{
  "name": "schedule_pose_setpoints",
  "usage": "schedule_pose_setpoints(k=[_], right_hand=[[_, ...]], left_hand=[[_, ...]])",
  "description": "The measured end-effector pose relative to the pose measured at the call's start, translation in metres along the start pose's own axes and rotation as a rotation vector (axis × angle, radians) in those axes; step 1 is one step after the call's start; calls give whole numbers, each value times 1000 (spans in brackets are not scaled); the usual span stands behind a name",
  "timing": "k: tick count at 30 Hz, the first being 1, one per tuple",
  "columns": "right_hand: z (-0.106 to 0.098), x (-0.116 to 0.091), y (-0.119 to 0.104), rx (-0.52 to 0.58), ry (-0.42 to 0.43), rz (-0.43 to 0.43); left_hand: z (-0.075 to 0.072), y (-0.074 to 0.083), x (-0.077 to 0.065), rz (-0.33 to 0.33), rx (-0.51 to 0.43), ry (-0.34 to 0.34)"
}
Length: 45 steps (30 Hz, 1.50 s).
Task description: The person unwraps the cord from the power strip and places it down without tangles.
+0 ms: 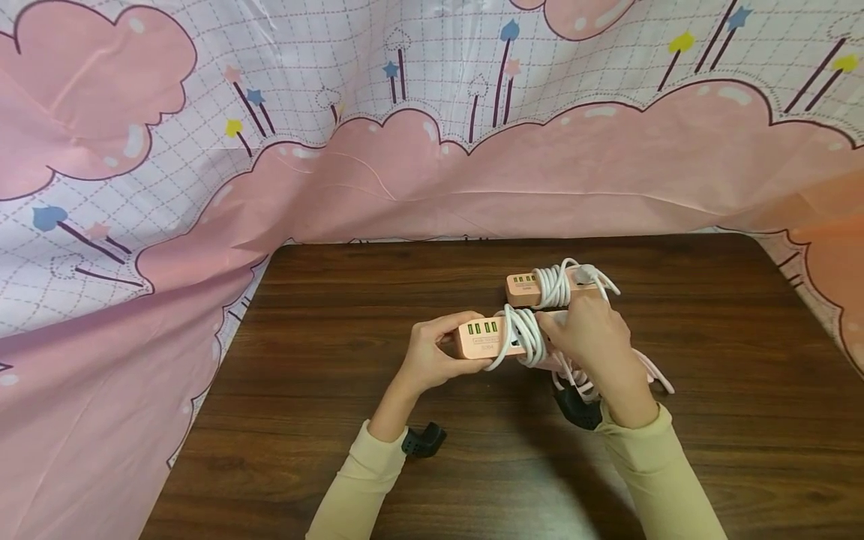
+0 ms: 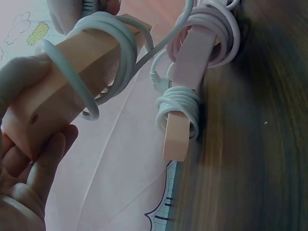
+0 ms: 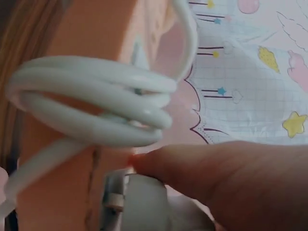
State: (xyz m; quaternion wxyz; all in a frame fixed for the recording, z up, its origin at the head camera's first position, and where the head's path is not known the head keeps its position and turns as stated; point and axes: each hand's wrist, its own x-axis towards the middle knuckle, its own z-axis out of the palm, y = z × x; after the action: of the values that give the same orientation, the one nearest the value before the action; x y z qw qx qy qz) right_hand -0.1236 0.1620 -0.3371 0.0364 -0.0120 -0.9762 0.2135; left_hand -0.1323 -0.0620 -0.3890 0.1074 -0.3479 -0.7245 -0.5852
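My left hand (image 1: pixel 427 357) grips the left end of a peach power strip (image 1: pixel 481 348), thumb on one side and fingers on the other. The strip is held up over the table, its USB ports facing me. A white cord (image 1: pixel 528 339) is wound several times round its middle. At the strip's right end my right hand (image 1: pixel 597 334) holds the cord's pale plug (image 3: pixel 144 202). In the right wrist view the thumb presses close to the plug, which lies against the strip. The right hand's other fingers are mostly hidden.
Another peach power strip (image 1: pixel 523 291) with a wound white cord lies behind on the dark wooden table (image 1: pixel 324 300). A pink strip (image 2: pixel 192 57) with a coiled cord lies near it, partly behind my right hand in the head view. A cartoon-print curtain (image 1: pixel 405 180) hangs behind the table.
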Motion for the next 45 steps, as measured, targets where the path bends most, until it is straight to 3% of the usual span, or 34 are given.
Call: schedule_pose_setpoints(k=[7,15,20,28,30,33,36,41,45], right_hand=[[1,6,4,73,-18,-84],[10,8,7,91,82,13],[15,7,5,134,161,31],[11,0,2,302,245,-21],[10,-4,1,339,311,-45],[6,-13,2,370,345,-81],[4,-23,6,368,314,-192],[11,-32,24,352,267,-394],[15,-23,38,347,294,-365]], left_hand=[[-1,2,2,42,37,21],[0,5,4,65,69,34],[-2,4,5,56,69,51],[-4,-31,-1,-57,6,92],[-6,-29,0,-80,1,106],[-11,-16,2,-103,1,131],[-19,-1,4,-114,-17,153],[-30,3,7,-101,-83,185],[-35,6,7,-100,-130,177]])
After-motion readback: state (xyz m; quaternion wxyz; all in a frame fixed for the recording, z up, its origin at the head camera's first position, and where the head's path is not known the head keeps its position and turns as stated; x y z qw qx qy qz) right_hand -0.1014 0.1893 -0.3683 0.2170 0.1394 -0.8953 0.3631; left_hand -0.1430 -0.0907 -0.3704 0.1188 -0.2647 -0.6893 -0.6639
